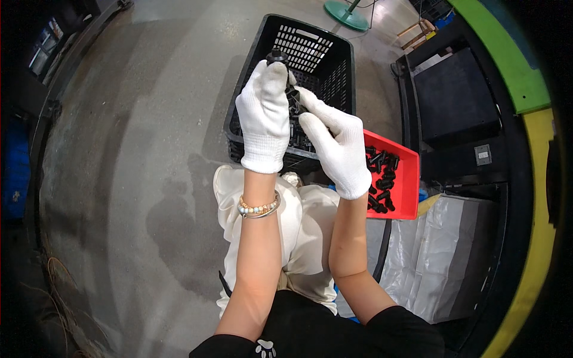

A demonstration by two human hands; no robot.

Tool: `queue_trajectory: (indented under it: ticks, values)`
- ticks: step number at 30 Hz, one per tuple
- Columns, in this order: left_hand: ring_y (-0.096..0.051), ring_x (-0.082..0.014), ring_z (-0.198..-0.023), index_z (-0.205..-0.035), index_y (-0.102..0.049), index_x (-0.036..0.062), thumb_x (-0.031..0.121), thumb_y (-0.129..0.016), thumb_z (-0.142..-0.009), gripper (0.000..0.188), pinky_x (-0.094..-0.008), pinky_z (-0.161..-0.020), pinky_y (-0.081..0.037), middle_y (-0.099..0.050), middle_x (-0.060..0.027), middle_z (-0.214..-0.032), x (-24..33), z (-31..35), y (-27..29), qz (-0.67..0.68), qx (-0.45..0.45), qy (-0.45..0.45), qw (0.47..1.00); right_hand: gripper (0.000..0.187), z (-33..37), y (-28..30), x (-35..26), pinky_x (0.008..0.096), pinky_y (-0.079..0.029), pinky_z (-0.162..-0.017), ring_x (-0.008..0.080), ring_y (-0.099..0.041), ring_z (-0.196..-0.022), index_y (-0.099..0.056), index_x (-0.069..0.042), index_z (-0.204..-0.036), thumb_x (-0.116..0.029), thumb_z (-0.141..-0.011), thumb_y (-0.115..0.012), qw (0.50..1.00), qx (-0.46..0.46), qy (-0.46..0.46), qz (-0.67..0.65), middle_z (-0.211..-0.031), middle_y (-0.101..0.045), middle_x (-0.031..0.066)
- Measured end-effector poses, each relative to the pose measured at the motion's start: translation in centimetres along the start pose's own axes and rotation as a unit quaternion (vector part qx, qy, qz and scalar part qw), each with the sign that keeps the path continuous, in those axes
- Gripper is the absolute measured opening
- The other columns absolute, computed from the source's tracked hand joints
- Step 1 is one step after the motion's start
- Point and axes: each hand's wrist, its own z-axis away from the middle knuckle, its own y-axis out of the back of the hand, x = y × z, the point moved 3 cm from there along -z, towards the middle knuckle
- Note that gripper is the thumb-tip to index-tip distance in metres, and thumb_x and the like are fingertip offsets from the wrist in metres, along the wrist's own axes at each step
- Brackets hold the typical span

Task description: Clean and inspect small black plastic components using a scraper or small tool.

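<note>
My left hand (264,119), in a white knit glove, is closed around a black part with a round, stepped end (276,56) that sticks up above the fingers. My right hand (341,146), gloved the same way, is close beside it. Its thumb and fingers come together at something small and dark, which I cannot make out against the black pieces behind. Both hands are over a black plastic crate (350,80) with slotted walls. Dark pieces lie in the crate, partly hidden by my hands.
Right of the crate sits a red bin (409,179) holding several short black parts (385,179). Grey-white sheeting (436,256) lies beside my right arm. A black cabinet (456,95) stands farther right, near a green and yellow frame (531,143). A green round base (347,15) stands beyond the crate.
</note>
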Motion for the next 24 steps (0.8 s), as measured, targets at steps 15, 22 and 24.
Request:
queue_trajectory:
  ticks: [15, 22, 24]
  values:
    - [-0.052, -0.0148, -0.061, -0.08, -0.054, -0.0021, 0.036, -0.046, -0.095, 0.041, -0.0258, -0.059, -0.042, -0.056, -0.0076, -0.066, 0.9, 0.1, -0.4, 0.044, 0.003, -0.051, 0.998, 0.032, -0.1, -0.2, 0.2, 0.0213, -0.043, -0.057, 0.0046, -0.051, -0.061, -0.059, 0.003, -0.112, -0.006, -0.081, -0.059, 0.996, -0.014, -0.07, -0.053, -0.07, -0.061, 0.0081]
    - [-0.06, -0.0204, -0.064, -0.086, -0.057, -0.0017, 0.039, -0.045, -0.094, 0.044, -0.0296, -0.059, -0.044, -0.059, -0.0132, -0.068, -0.1, 0.2, -0.6, -0.001, 0.01, -0.089, 0.996, 0.029, 0.0, -0.1, -0.3, 0.0188, -0.04, -0.056, 0.002, -0.047, -0.063, -0.061, 0.003, -0.111, -0.006, -0.083, -0.059, 0.974, 0.005, -0.181, -0.137, -0.073, -0.06, -0.003]
    - [-0.063, -0.0216, -0.068, -0.092, -0.059, -0.0023, 0.039, -0.046, -0.094, 0.044, -0.0297, -0.06, -0.045, -0.061, -0.0153, -0.071, -0.2, 0.3, -0.9, -0.008, 0.02, -0.1, 0.995, 0.026, 0.1, 0.1, 0.1, 0.0161, -0.036, -0.054, 0.0002, -0.045, -0.063, -0.063, 0.003, -0.109, -0.007, -0.085, -0.058, 0.968, 0.018, -0.175, -0.176, -0.074, -0.058, -0.0043]
